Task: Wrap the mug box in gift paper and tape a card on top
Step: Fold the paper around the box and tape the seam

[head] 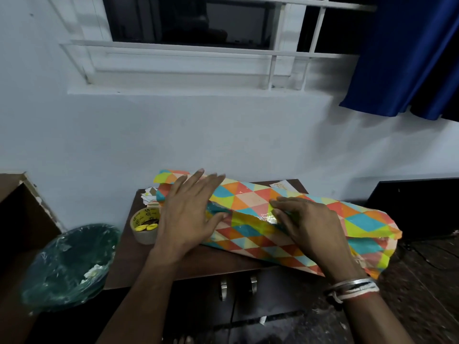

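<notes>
Left hand (186, 214) and right hand (308, 224), both flat and gripping nothing, press the multicoloured triangle-print paper parcel (250, 202), which lies left-to-right.

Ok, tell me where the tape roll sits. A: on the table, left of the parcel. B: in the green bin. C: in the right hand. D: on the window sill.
A: the tape roll stands on the table beside the left hand.

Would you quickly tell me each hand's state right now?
Left hand: open, flat on the triangle-patterned multicoloured gift paper.
Right hand: open, pressing the paper's seam.
</notes>
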`<state>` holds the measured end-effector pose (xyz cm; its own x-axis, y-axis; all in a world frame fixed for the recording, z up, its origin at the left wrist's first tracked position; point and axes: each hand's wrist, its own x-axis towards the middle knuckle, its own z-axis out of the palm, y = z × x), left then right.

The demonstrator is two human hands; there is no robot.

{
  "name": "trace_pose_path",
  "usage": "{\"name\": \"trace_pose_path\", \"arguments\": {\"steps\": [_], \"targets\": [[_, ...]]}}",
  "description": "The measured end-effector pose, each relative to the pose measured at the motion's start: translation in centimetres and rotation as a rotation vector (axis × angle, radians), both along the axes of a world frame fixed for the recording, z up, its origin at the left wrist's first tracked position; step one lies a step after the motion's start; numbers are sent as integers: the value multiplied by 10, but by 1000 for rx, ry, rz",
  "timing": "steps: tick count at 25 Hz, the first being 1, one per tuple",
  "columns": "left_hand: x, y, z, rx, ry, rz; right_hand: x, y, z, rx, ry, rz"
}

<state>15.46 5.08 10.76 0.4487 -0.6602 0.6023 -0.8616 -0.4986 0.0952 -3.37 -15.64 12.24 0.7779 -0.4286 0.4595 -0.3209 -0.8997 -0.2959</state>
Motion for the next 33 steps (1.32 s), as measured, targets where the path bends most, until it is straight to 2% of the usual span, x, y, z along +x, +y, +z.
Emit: {"name": "trace_pose_path", "arguments": {"steps": [8, 10, 13, 16, 19, 23, 29, 30, 31, 32, 33], "targets": [[7, 13, -14, -206, 59, -54, -3, 2, 5, 33, 5, -28], [8, 17, -10, -340, 131, 5, -4, 3, 7, 38, 6, -39], [20, 24, -1, -652, 327, 258, -4, 4, 9, 53, 11, -32], [30, 31, 9, -658, 714, 451, -5, 2, 10, 32, 33, -11], [40, 32, 10, -653, 1030, 379, -4, 2, 11, 17, 56, -6], [49, 39, 3, -906, 1230, 243, -4, 1, 11, 21, 56, -3], [46, 43, 5, -989, 1192, 230, -4, 2, 10, 27, 54, -15], [45, 42, 4, -966, 1120, 302, -4, 1, 10, 26, 56, -18], [43, 40, 4, -914, 961, 396, -4, 2, 11, 28, 60, -22], [37, 37, 6, -857, 740, 466, -4, 3, 11, 33, 58, -25], [29, 31, 9, -802, 526, 448, -5, 3, 11, 39, 50, -27]]}}
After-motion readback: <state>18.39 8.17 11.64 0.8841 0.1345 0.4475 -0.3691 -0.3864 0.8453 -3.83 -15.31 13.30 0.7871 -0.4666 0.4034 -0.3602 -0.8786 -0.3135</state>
